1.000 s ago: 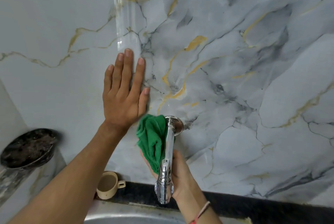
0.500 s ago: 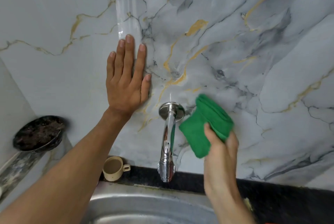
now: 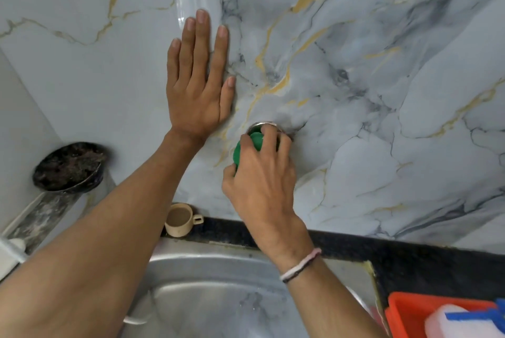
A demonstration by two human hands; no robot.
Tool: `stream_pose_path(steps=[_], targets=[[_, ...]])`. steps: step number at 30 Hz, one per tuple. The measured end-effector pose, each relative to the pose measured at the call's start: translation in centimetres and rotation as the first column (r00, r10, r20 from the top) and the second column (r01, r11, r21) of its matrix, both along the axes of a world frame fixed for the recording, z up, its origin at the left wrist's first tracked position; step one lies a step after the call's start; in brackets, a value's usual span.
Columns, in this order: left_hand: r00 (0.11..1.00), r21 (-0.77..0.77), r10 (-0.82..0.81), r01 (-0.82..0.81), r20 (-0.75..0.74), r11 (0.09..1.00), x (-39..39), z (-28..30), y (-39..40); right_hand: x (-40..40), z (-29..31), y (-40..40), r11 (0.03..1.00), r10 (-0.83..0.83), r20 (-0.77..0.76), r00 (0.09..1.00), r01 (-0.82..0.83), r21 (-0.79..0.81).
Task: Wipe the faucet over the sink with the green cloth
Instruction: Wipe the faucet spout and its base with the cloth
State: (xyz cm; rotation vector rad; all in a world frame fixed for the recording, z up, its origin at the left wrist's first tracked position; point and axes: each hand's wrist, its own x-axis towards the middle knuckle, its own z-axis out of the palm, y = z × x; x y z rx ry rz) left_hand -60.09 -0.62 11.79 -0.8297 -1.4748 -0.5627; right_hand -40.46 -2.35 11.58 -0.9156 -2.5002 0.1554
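A glossy marble-patterned wall, grey with gold veins, is seen above a dark table edge and a steel sink. The left hand is pressed flat, fingers spread, against the wall. Just right of and below it, the right hand is clenched around the green cloth, hiding most of the faucet; only its chrome base is seen. A beige cup is noted below the left forearm.
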Motion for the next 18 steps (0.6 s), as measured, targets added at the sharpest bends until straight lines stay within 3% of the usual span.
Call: stream_pose_path(steps=[9, 11, 13, 14, 15, 16, 17, 18], targets=[[1.0, 0.008, 0.022, -0.022, 0.011, 1.0, -0.1, -0.1, 0.0, 4.2, -7.5, -2.4, 0.979, 0.138, -0.222, 0.965, -0.099, 0.18], [1.0, 0.007, 0.024, -0.024, 0.015, 1.0, -0.2, 0.0, -0.1, 5.5, -9.3, -2.5, 0.959, 0.243, -0.274, 0.931, -0.189, 0.21], [0.999, 0.005, 0.031, -0.032, 0.011, 0.999, -0.4, 0.0, 0.0, 7.8, -11.5, -1.9, 0.928, 0.35, -0.448, 0.823, -0.369, 0.048], [1.0, 0.007, 0.028, -0.028, 0.01, 1.0, -0.4, -0.1, 0.1, 9.0, -12.4, -1.4, 0.851, 0.322, -0.599, 0.733, -0.502, -0.157], [1.0, 0.007, 0.022, -0.022, 0.008, 1.0, -0.4, -0.2, 0.2, 10.0, -12.7, -0.9, 0.662, 0.143, -0.759, 0.635, -0.631, -0.404], [1.0, 0.005, 0.02, -0.02, 0.003, 1.0, -0.5, -0.3, 0.3, 10.4, -12.6, -0.2, 0.377, -0.166, -0.813, 0.558, -0.726, -0.575], [1.0, 0.004, 0.021, -0.021, 0.001, 1.0, -0.6, -0.4, 0.3, 10.4, -12.3, 0.7, 0.102, -0.451, -0.722, 0.524, -0.774, -0.625], [1.0, 0.003, 0.023, -0.023, 0.004, 1.0, -0.7, -0.4, 0.4, 9.8, -12.0, 1.9, -0.112, -0.596, -0.589, 0.545, -0.783, -0.611]])
